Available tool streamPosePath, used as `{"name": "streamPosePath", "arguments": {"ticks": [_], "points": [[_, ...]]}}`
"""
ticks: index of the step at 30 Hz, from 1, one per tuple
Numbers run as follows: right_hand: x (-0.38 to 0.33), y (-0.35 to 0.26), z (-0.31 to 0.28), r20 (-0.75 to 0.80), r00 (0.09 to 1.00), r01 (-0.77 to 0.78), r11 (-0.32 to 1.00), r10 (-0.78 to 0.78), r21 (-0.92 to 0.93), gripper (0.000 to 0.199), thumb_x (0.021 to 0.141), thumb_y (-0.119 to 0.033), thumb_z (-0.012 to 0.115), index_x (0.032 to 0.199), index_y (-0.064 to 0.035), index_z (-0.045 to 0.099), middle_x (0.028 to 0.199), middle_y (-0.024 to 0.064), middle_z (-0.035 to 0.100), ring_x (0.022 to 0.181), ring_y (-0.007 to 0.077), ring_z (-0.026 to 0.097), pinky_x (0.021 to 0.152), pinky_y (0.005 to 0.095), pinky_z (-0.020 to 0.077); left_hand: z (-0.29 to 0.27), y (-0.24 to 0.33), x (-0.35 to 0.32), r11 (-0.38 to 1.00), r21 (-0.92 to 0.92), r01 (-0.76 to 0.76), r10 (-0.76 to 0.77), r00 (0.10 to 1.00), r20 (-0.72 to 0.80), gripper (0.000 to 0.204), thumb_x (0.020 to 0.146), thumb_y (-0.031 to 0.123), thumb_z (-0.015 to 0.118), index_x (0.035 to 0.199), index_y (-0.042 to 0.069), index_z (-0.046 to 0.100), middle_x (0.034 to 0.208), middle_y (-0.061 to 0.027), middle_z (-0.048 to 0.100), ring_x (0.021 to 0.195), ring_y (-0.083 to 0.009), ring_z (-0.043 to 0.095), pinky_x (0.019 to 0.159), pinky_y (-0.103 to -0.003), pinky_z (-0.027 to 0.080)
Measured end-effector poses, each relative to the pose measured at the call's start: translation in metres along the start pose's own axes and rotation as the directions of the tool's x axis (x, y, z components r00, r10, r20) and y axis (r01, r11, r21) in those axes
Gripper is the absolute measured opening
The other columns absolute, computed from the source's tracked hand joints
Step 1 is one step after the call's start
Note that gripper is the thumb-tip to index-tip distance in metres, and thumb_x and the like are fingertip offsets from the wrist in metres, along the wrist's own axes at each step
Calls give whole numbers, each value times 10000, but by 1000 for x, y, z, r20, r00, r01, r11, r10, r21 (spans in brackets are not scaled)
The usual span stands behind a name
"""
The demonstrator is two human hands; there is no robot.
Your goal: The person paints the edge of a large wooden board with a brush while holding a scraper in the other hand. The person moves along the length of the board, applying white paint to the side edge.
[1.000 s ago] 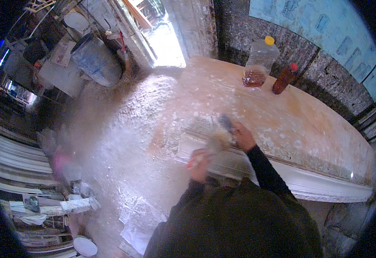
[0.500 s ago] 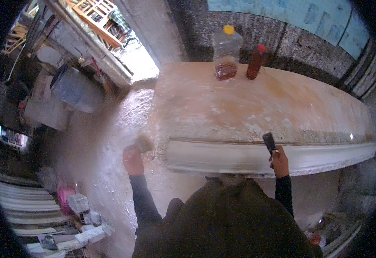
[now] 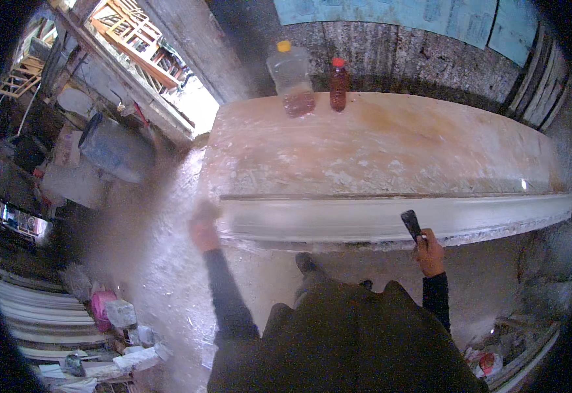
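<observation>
A long pale moulding strip (image 3: 391, 219) lies along the front edge of a dusty, plaster-stained worktable (image 3: 391, 147). My right hand (image 3: 429, 252) is closed on a dark flat scraper (image 3: 411, 224), its blade up against the strip's front face. At the strip's left end my left hand (image 3: 203, 229) is blurred by motion; something small and pale seems to be in it, but I cannot make out what. Both sleeves are dark.
A clear plastic jug with a yellow cap (image 3: 291, 77) and a dark bottle with a red cap (image 3: 338, 84) stand at the table's far edge. A grey drum (image 3: 112, 152) lies at the left. Debris and bags (image 3: 119, 318) litter the floor at lower left.
The view has swung so the table lies straight ahead. My hands, together on the strip a second ago, have spread apart: right with the scraper to the right, left to the strip's left end.
</observation>
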State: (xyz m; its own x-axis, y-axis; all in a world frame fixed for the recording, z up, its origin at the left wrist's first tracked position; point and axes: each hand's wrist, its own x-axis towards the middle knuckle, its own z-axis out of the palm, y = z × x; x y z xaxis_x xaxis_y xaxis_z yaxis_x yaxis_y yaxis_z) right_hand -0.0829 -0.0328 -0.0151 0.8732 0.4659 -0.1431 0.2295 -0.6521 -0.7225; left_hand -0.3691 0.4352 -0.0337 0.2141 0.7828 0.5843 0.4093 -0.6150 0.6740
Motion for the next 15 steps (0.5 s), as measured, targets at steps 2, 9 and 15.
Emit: {"name": "streamPosePath", "arguments": {"ticks": [2, 9, 15], "points": [[-16, 27, -21, -27, 994, -101, 985, 105, 138, 175, 843, -241, 463, 952, -104, 458, 627, 68, 564, 510, 203, 534, 474, 361, 410, -35, 20, 6, 953, 294, 77, -86, 996, 18, 115, 740, 18, 510, 853, 25, 531, 872, -87, 554, 790, -183, 531, 742, -281, 445], [-23, 89, -37, -233, 972, -7, 998, 21, 60, 175, 862, -215, 438, 970, -81, 467, 572, 22, 505, 433, 90, 462, 393, 242, 372, 114, 117, -129, 990, -8, 144, -117, 838, 533, 284, 808, 184, 431, 1051, 62, 514, 995, -77, 567, 889, -213, 537, 798, -364, 412], [-8, 65, -56, -114, 967, -204, 961, 228, 189, 173, 860, -185, 432, 988, -72, 462, 643, 45, 515, 480, 86, 466, 404, 231, 371, 173, 236, -200, 678, -347, 648, -113, 559, 821, 241, 827, 210, 440, 1006, 72, 523, 824, -55, 591, 760, -180, 568, 635, -299, 464]]}}
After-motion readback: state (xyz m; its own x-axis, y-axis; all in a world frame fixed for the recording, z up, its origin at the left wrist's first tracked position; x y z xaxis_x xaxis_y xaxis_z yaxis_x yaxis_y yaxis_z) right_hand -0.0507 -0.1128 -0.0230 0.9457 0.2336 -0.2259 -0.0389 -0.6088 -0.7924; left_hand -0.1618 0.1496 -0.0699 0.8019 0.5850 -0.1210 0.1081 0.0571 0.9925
